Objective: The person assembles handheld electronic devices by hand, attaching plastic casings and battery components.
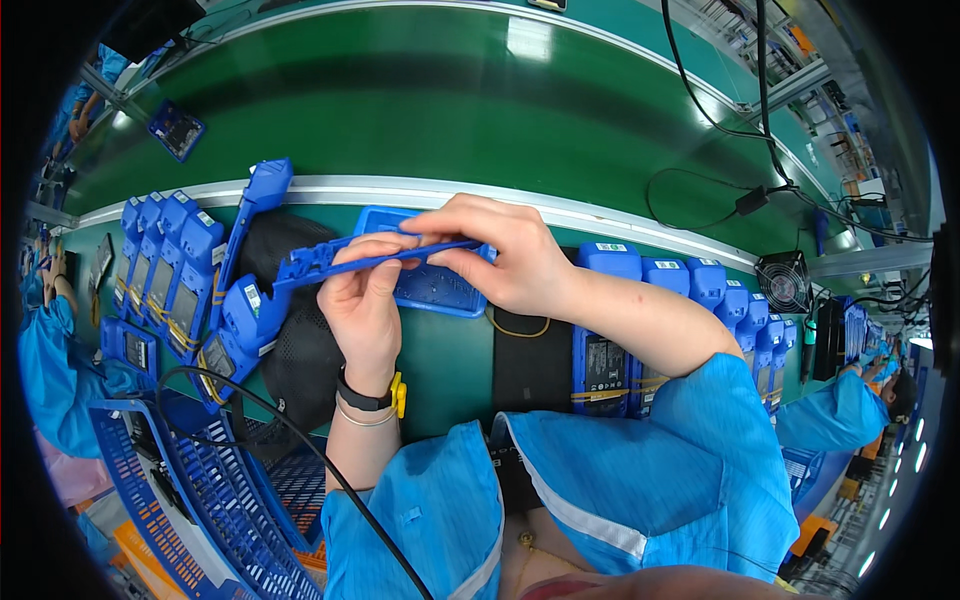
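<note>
My left hand (362,318) pinches a long blue plastic housing piece (318,262), which is held edge-on and tilted above the workbench. At its other end, my right hand (505,255) grips the same piece between thumb and fingers. Just beneath both hands lies a shallow blue plastic tray (440,292); small specks show on its bottom, too small to name. Around my left wrist are a black wrist strap (366,401) with a yellow snap and a thin bracelet. A rubber band (520,328) lies on a black mat right of the tray.
Blue handheld devices (165,250) bound with rubber bands stand at left; another row (610,262) stands at right. Beyond a metal rail runs a green conveyor belt (420,100). Blue crates (200,490), a black cord (300,440), a small fan (783,282) and co-workers' blue sleeves (835,412) surround me.
</note>
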Demonstrator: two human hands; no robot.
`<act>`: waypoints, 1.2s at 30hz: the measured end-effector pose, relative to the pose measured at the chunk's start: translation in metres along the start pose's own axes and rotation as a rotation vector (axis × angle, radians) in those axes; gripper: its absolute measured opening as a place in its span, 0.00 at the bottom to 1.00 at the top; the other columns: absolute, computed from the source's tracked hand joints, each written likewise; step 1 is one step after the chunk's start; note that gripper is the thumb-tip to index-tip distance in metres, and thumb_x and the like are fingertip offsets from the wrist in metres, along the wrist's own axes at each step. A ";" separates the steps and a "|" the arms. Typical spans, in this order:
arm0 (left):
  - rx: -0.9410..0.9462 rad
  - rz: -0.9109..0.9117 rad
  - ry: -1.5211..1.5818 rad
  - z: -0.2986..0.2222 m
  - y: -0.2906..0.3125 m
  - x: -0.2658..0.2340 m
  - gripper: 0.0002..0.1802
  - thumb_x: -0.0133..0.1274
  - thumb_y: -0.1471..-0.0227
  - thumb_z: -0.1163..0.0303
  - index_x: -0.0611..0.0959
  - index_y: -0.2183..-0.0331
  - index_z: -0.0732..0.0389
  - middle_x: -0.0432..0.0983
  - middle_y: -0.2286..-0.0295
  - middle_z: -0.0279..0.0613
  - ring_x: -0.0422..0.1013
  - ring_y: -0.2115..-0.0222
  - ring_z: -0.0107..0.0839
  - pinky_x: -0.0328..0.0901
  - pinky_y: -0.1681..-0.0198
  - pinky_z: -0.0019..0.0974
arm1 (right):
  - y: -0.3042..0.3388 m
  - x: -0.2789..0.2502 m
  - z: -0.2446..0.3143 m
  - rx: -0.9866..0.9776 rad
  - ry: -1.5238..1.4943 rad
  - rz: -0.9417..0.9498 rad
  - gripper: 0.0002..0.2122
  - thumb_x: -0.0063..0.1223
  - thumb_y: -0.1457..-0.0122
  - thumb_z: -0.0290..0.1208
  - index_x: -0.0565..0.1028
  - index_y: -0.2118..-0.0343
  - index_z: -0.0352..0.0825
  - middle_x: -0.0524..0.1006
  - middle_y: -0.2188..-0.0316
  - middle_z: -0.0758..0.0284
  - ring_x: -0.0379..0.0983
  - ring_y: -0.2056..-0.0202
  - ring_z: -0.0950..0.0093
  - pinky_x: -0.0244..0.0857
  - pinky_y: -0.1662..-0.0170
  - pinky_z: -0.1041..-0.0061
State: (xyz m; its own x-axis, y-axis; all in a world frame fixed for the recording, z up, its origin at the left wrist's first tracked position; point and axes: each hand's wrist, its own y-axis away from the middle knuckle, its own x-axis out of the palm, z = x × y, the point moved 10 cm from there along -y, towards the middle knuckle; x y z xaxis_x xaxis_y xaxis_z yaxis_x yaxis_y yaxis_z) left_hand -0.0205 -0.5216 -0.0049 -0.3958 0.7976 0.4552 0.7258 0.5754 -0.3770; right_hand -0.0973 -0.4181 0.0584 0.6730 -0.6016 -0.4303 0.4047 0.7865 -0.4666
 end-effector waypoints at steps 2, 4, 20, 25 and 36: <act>-0.019 -0.022 -0.014 0.001 0.000 -0.003 0.07 0.49 0.50 0.83 0.75 0.66 0.68 0.73 0.66 0.48 0.71 0.64 0.33 0.67 0.60 0.32 | 0.002 0.001 -0.008 0.055 -0.094 -0.020 0.14 0.56 0.53 0.16 0.72 0.61 0.29 0.75 0.69 0.63 0.74 0.68 0.74 0.69 0.63 0.78; 0.013 -0.017 -0.041 -0.001 -0.001 -0.003 0.05 0.49 0.49 0.82 0.75 0.66 0.68 0.73 0.67 0.47 0.70 0.64 0.33 0.64 0.57 0.33 | 0.004 0.004 -0.018 0.127 -0.217 -0.038 0.13 0.56 0.51 0.16 0.69 0.62 0.29 0.74 0.69 0.65 0.72 0.67 0.78 0.68 0.62 0.79; -0.056 -0.057 0.032 0.008 0.003 -0.010 0.07 0.45 0.45 0.77 0.71 0.62 0.66 0.70 0.66 0.42 0.66 0.63 0.30 0.60 0.56 0.32 | 0.011 0.034 -0.041 0.487 -0.664 0.005 0.10 0.51 0.46 0.19 0.67 0.60 0.29 0.72 0.70 0.67 0.70 0.70 0.80 0.67 0.65 0.82; -0.084 -0.098 0.109 0.009 0.002 -0.010 0.07 0.46 0.45 0.79 0.72 0.62 0.66 0.71 0.66 0.42 0.67 0.62 0.29 0.61 0.56 0.32 | 0.012 0.036 -0.049 0.541 -0.704 -0.012 0.10 0.51 0.46 0.19 0.68 0.60 0.30 0.72 0.70 0.67 0.71 0.70 0.80 0.67 0.65 0.82; 0.034 -0.290 0.004 0.000 0.006 -0.022 0.08 0.48 0.46 0.79 0.74 0.62 0.66 0.73 0.67 0.39 0.69 0.66 0.24 0.64 0.60 0.28 | 0.002 0.028 0.034 -0.494 0.555 -0.239 0.10 0.58 0.63 0.22 0.73 0.74 0.33 0.72 0.74 0.66 0.69 0.73 0.69 0.62 0.71 0.74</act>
State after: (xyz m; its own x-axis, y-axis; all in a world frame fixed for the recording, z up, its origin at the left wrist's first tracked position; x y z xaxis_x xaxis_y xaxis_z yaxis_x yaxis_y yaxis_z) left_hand -0.0075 -0.5360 -0.0167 -0.5819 0.5977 0.5515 0.5632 0.7853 -0.2570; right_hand -0.0564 -0.4286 0.0716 0.1410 -0.8312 -0.5378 0.0895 0.5517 -0.8292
